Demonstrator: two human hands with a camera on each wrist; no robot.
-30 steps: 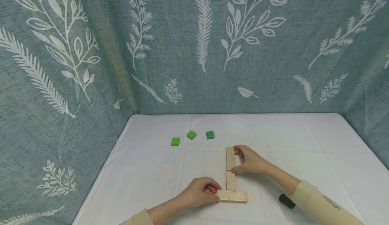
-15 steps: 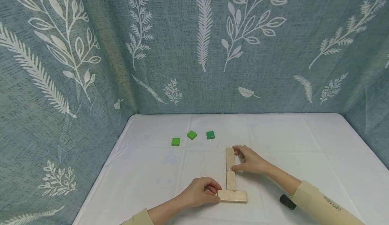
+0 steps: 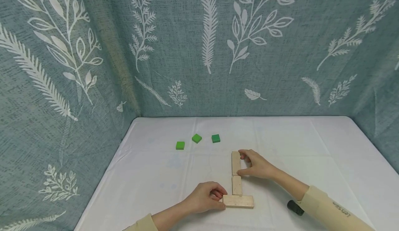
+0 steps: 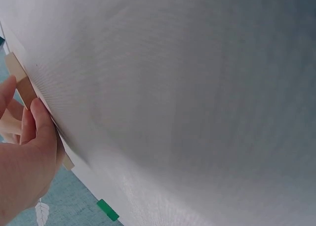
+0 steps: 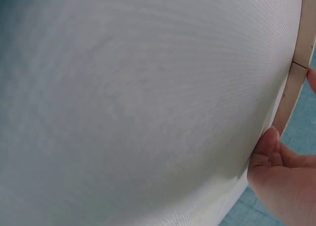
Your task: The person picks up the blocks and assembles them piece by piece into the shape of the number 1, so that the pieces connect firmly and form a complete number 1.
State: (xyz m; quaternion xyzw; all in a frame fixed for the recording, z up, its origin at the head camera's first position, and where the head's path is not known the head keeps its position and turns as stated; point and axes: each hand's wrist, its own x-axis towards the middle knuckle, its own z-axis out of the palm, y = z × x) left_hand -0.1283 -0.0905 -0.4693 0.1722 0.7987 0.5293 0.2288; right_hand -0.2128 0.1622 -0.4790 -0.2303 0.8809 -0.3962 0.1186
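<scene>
Three pale wooden blocks lie flat on a white cloth in an upside-down T shape. The crosswise block point(image 3: 239, 201) is nearest the person; my left hand point(image 3: 201, 199) pinches its left end between thumb and fingers. From its far side a shorter block point(image 3: 237, 186) runs straight away, touched by neither hand. End to end with that one lies the farthest block point(image 3: 236, 162). My right hand point(image 3: 258, 165) holds this block from its right side, fingers curled at the far corner, thumb at the near end. In the right wrist view, the fingertips point(image 5: 269, 142) meet the block's end.
Two light green squares point(image 3: 180, 145) point(image 3: 196, 138) and a darker green square point(image 3: 215, 138) lie beyond the blocks to the left. A black cylindrical object point(image 3: 295, 207) sits beside the right sleeve point(image 3: 327, 205). A blue-green leaf-patterned curtain point(image 3: 187, 51) surrounds the table.
</scene>
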